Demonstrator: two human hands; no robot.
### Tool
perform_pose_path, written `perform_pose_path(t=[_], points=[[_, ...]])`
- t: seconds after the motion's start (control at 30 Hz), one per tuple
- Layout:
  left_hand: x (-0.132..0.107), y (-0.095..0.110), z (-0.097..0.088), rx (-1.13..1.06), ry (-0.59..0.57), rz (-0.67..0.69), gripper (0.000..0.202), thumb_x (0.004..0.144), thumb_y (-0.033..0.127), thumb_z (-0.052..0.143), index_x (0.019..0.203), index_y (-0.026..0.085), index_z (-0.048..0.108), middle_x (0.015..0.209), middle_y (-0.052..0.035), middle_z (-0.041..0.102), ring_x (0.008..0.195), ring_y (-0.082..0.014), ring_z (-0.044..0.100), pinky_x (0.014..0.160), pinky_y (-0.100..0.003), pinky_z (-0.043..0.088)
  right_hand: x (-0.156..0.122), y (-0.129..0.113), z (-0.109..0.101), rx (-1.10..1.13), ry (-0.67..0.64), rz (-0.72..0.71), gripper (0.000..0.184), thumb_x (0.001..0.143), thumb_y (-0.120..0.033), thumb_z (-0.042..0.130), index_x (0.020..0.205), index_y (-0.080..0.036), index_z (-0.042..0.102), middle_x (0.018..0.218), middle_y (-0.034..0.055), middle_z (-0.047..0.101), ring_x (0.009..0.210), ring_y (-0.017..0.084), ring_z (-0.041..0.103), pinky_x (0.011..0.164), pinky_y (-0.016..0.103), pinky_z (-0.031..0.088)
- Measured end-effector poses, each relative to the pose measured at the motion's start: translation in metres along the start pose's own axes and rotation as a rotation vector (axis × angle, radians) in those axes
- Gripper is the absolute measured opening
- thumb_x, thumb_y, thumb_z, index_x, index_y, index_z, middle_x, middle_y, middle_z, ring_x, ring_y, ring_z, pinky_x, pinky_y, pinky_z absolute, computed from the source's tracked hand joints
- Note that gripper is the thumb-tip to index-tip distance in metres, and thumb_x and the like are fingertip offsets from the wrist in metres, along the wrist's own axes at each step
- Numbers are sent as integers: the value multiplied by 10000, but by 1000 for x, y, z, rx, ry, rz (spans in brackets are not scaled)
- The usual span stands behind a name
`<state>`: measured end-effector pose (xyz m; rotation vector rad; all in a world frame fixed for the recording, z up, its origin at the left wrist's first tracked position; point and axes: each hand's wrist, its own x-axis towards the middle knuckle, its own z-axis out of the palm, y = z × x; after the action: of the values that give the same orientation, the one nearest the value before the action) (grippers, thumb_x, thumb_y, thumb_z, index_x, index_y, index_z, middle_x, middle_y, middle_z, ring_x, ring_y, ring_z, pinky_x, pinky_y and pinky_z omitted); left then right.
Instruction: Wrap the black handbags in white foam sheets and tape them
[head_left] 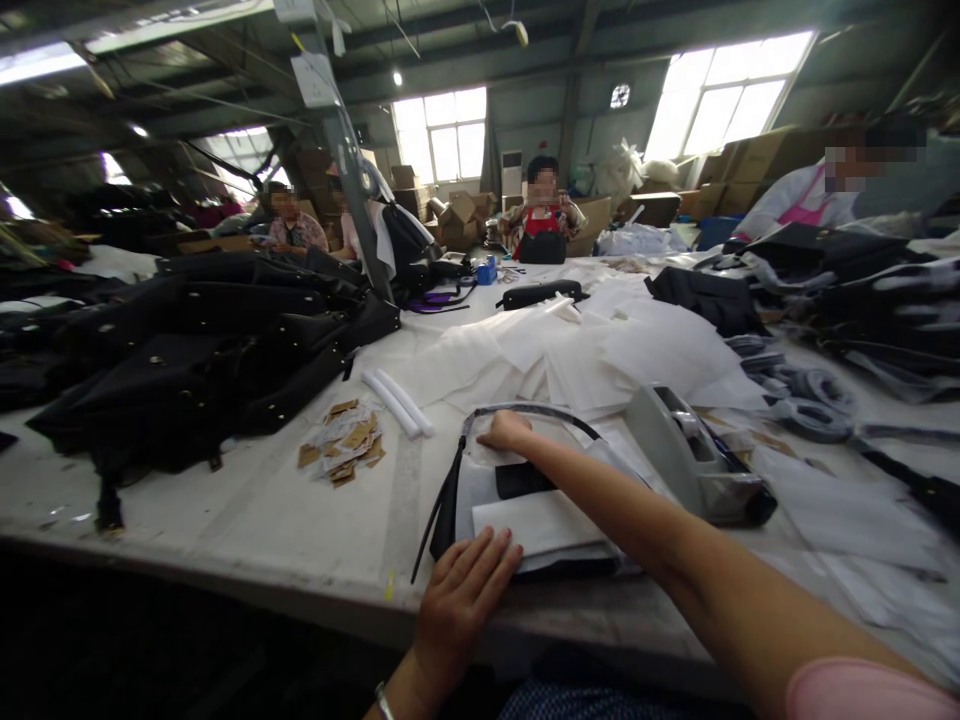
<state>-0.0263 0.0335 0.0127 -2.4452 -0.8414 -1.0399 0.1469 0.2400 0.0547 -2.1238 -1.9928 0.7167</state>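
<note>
In front of me on the table lies a black handbag (444,515) with a curved strap (577,424). A folded white sheet (540,522) rests on it, along with a small black piece (521,480). My left hand (471,580) lies flat with fingers stretched out over the lower left edge of the sheet and bag. My right hand (507,430) reaches across the bag to the upper left, near the strap's end. Its fingers are curled closed, and what they grip is hidden.
A grey tape dispenser (694,465) stands right of the bag. Thin white sheets (600,345) spread behind it. Leftward are brown-and-white paper pieces (345,445), two white foam rods (397,402) and piled black bags (195,350). Several people work around the table (300,545).
</note>
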Motion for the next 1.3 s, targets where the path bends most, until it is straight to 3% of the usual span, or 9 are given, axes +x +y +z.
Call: perform_pose_path(t=[0.17,0.27,0.37,0.67,0.83,1.0,1.13,1.2,1.3], points=[[0,0,1,-19,5,-20,381,1034,139,375,1326,242,596,1314,7,660,1251,-144,584,1065,-294,396,3,10,0,340,-121,34,259,966,-341,614,1141,-151,631,1116,71,654,926,189,658,800,376,580],[1,0,1,-19,-1,-25,386,1034,139,370,1333,244,590,1314,2,661,1245,-142,587,1056,-292,405,-6,12,-2,590,-118,-36,199,929,-320,673,961,-125,641,941,44,693,807,153,679,713,299,582],[3,0,0,-16,-14,-25,383,1033,142,373,1335,236,589,1318,-6,659,1251,-147,583,1061,-297,402,-17,6,-4,822,-104,-127,253,856,-328,756,808,-151,582,823,39,725,750,143,705,669,248,574],[1,1,-1,14,-66,-33,398,1032,149,365,1364,240,564,1351,-21,638,1262,-164,573,1057,-326,412,-44,0,-7,1157,-20,-314,505,599,-503,882,895,-166,651,819,46,763,766,173,726,665,255,551],[3,2,-2,2,-71,-44,401,1030,135,363,1355,245,571,1356,1,635,1266,-153,566,1075,-324,404,-50,3,-13,1193,6,-356,513,593,-547,856,893,-147,738,864,83,772,797,191,728,749,310,562],[3,0,-5,-6,-126,-26,429,1031,130,322,1392,222,535,1387,-18,610,1302,-163,537,1093,-334,411,-65,-2,-19,1166,11,-405,414,666,-491,831,903,-156,775,873,84,780,832,214,734,831,360,565],[0,-3,-7,-31,-201,-14,485,1011,85,278,1435,202,481,1446,-16,557,1349,-178,491,1121,-359,401,-107,1,-12,978,-20,-573,241,791,-392,754,929,-198,796,944,51,786,925,229,735,913,362,559],[-2,-4,-5,-47,-192,-23,475,1001,85,305,1427,188,490,1434,-31,569,1338,-193,503,1118,-376,414,-133,7,-6,807,-31,-684,185,851,-272,680,985,-209,792,957,34,786,909,210,739,875,322,574],[-7,-3,-1,-73,-100,-74,393,981,103,403,1333,153,572,1296,-74,666,1254,-219,574,1100,-400,449,-162,21,5,595,-36,-855,318,832,-78,592,1064,-201,772,986,39,778,899,183,734,834,274,579]])
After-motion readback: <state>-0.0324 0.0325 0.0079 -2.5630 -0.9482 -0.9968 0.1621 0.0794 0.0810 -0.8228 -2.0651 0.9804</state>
